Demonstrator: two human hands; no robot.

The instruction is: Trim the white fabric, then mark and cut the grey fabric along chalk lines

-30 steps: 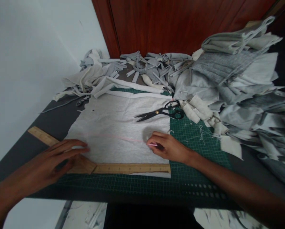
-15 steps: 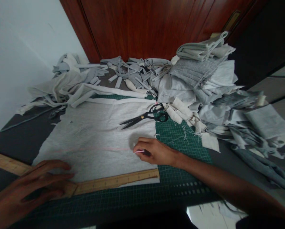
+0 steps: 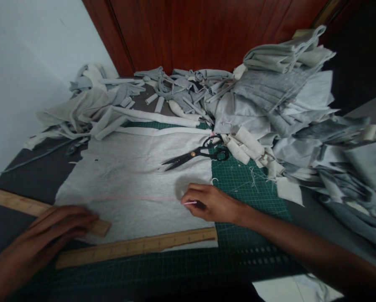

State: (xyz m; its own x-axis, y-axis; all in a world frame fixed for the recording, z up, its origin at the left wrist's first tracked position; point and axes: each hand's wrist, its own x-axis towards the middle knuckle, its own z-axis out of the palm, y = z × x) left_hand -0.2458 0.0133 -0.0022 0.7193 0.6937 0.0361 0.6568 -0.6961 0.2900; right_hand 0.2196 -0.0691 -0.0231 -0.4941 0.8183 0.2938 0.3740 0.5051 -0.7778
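Observation:
My right hand (image 3: 208,203) is closed in a pinch on a thin pink piece of tailor's chalk (image 3: 190,203). It rests on a pale grey-white fabric panel (image 3: 128,163), at the right end of a faint pink line (image 3: 143,198). My left hand (image 3: 57,230) is closed over a wooden ruler (image 3: 18,202), whose short end sticks out past the fingertips over the fabric's left part. Along the fabric's lower edge lies a second wooden ruler (image 3: 137,246), touched by neither hand. Black scissors (image 3: 192,154) lie on the fabric above my right hand, blades pointing left.
A green cutting mat (image 3: 238,180) lies under the fabric on a dark table. Grey and cream fabric scraps (image 3: 181,90) run along the back. A tall heap of folded cloth (image 3: 263,92) stands at the right, and crumpled cloth (image 3: 77,105) lies at the left by the wall.
My left hand has moved its ruler up and away from the lower ruler, so the two ends no longer meet. The right hand stays at the line's right end. The view has shifted slightly.

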